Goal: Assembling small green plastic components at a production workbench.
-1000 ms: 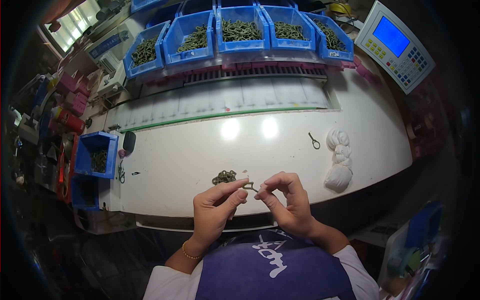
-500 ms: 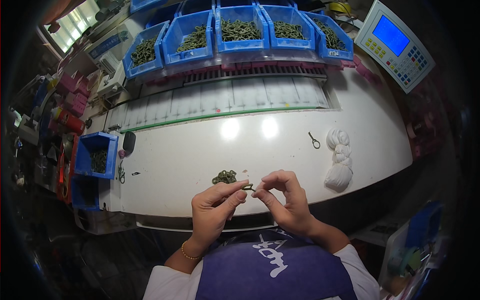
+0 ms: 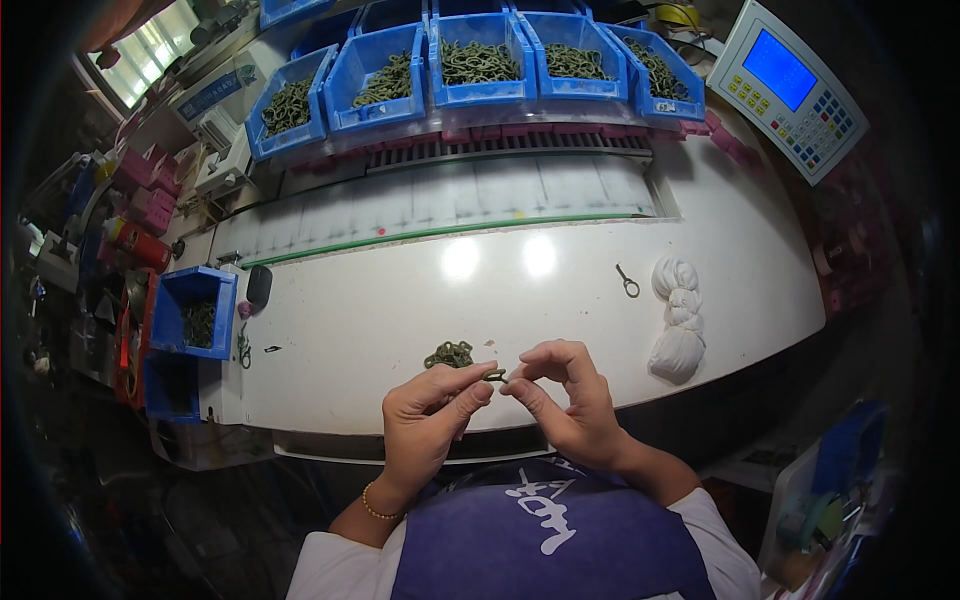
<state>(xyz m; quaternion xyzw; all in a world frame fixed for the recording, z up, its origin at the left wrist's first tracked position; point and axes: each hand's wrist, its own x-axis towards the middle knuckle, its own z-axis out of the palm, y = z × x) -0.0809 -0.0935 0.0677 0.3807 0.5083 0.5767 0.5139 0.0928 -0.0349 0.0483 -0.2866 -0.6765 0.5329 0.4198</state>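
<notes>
Close to the table's front edge, my left hand point(image 3: 432, 405) pinches a small olive-green loop with a short tail point(image 3: 494, 376) between thumb and forefinger. From the other side, the thumb and fingertips of my right hand point(image 3: 570, 400) close at the loop's tail end; the exact contact is partly hidden. Just beyond my left hand lies a small heap of similar green loops point(image 3: 449, 353). A single green loop with a tail point(image 3: 628, 282) rests apart, farther right on the white table point(image 3: 360, 330).
Blue bins point(image 3: 482, 92) of green loops line the back, behind a pale belt point(image 3: 440, 200) with a green edge. At right are a knotted white cloth bundle point(image 3: 680, 320) and a control panel point(image 3: 790, 90). Blue bins point(image 3: 212, 350) and small scissors point(image 3: 244, 348) sit at left.
The coloured dots on the belt have shifted left. My right fingertips have moved very slightly left toward the loop; my left hand stays in place.
</notes>
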